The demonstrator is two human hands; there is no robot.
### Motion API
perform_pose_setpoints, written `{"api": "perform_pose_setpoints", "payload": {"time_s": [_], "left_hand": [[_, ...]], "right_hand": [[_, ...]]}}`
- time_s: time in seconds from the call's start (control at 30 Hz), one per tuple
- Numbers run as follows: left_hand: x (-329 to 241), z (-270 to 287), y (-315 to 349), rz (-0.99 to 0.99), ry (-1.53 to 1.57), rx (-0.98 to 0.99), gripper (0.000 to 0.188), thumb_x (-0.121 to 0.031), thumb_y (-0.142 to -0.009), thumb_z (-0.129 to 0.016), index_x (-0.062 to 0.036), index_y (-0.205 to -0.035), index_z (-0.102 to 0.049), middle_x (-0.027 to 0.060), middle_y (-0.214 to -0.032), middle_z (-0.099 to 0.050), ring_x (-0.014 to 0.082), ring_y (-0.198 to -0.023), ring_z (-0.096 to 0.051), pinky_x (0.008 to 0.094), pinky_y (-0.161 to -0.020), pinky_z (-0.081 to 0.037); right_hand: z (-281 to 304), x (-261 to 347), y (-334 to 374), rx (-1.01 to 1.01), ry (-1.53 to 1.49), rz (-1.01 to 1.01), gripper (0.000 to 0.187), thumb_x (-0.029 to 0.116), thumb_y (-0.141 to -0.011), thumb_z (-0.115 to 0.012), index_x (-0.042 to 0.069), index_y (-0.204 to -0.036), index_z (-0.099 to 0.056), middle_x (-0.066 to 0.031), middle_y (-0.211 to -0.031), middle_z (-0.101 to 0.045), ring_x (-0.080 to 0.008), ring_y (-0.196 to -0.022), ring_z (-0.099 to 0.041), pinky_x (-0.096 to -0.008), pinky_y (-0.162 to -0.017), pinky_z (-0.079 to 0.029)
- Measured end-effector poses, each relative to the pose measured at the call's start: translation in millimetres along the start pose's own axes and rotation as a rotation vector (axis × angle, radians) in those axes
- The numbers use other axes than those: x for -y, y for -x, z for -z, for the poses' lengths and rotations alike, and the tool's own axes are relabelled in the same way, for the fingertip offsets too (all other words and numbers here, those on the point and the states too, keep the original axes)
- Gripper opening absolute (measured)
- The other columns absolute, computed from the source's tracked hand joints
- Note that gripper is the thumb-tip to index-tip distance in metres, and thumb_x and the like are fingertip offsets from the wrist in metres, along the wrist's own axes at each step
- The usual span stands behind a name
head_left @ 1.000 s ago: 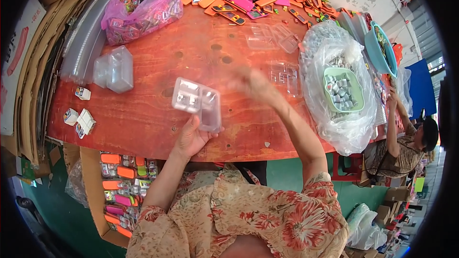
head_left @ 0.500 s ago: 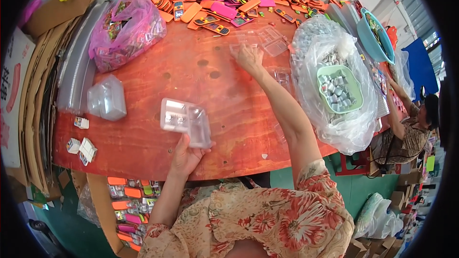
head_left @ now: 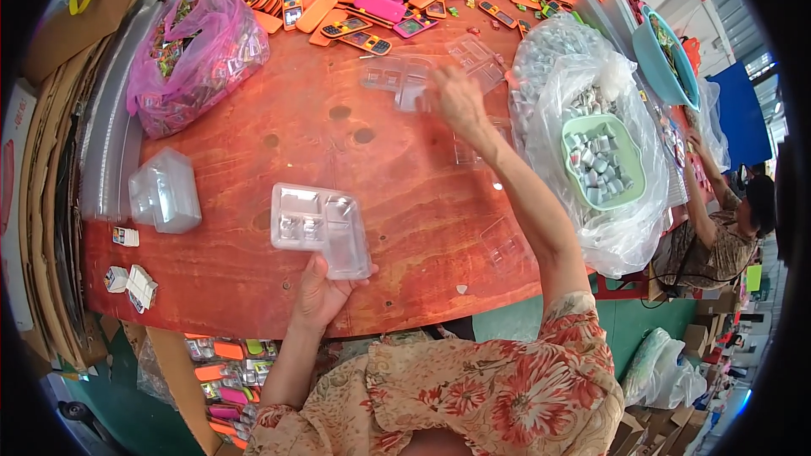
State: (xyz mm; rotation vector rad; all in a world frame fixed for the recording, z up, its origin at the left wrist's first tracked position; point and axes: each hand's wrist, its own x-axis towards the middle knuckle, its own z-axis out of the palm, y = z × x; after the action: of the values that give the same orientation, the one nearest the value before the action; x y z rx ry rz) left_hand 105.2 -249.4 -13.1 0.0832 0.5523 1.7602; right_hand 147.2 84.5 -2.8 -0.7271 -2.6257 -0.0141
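A clear plastic blister tray (head_left: 345, 241) with several compartments is gripped at its near edge by my left hand (head_left: 323, 297), just above the near part of the red table. My right hand (head_left: 460, 103) is farther out, over the table's far middle. Its fingers are smeared by motion, so whether they hold anything is hidden. Beside it, to the left, lies a clear tray piece (head_left: 384, 74), and behind it to the right another clear tray (head_left: 476, 57). More clear trays (head_left: 507, 252) rest under and near my right forearm.
Orange, pink and green toy phones (head_left: 372, 4) are heaped at the far edge. A pink bag (head_left: 198, 67) and stacked clear trays (head_left: 169, 194) stand left. On the right are a green basin (head_left: 583, 190) of small grey pieces and a blue basin (head_left: 646, 59). Another person (head_left: 718, 232) sits at far right.
My right hand has drawn slightly right and away from the clear tray piece, which now shows more fully. The tray in my left hand has turned a little and steadied. The whole view has shifted slightly.
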Motion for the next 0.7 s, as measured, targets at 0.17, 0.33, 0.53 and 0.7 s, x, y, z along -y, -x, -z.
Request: {"api": "perform_pose_setpoints", "payload": {"time_s": [0.17,0.33,0.53,0.7], "left_hand": [[2,2,2,0.018,0.059,0.023,0.06,-0.037,-0.076,-0.054,-0.0022,-0.12,-0.033,0.0151,-0.107,-0.05,0.036,-0.093,-0.052,0.0382,-0.069,-0.048],[2,2,-4,-0.003,0.095,0.021,0.057,-0.041,-0.079,-0.046,-0.0054,-0.121,-0.033,0.0131,-0.111,-0.048,0.0352,-0.094,-0.05,0.0399,-0.073,-0.044],[-3,-1,-19,-0.027,0.025,0.089,0.05,-0.035,-0.08,-0.048,-0.0082,-0.12,-0.033,0.0124,-0.109,-0.049,0.0307,-0.096,-0.05,0.0378,-0.074,-0.045],[10,-19,-17,-0.138,0.051,-0.124,0.051,-0.033,-0.079,-0.052,-0.0049,-0.118,-0.035,0.0114,-0.106,-0.049,0.0279,-0.096,-0.05,0.0363,-0.075,-0.045]], "right_hand": [[-12,-72,16,0.057,0.218,-0.18,0.019,0.012,-0.071,-0.046,0.007,-0.085,-0.057,-0.011,-0.085,-0.058,-0.0266,-0.08,-0.055,-0.0428,-0.071,-0.04],[-11,-83,32,-0.011,0.358,0.054,0.009,0.014,-0.071,-0.046,0.012,-0.066,-0.054,-0.0065,-0.062,-0.051,-0.0228,-0.059,-0.051,-0.0376,-0.055,-0.037],[64,46,60,0.182,-0.573,0.076,0.02,0.017,-0.07,-0.06,0.003,-0.085,-0.059,-0.0115,-0.079,-0.059,-0.0264,-0.071,-0.057,-0.0341,-0.06,-0.046],[87,140,108,0.388,-0.721,0.487,0.019,0.014,-0.07,-0.061,0.003,-0.085,-0.057,-0.0095,-0.083,-0.057,-0.0233,-0.071,-0.056,-0.0305,-0.058,-0.045]]}}
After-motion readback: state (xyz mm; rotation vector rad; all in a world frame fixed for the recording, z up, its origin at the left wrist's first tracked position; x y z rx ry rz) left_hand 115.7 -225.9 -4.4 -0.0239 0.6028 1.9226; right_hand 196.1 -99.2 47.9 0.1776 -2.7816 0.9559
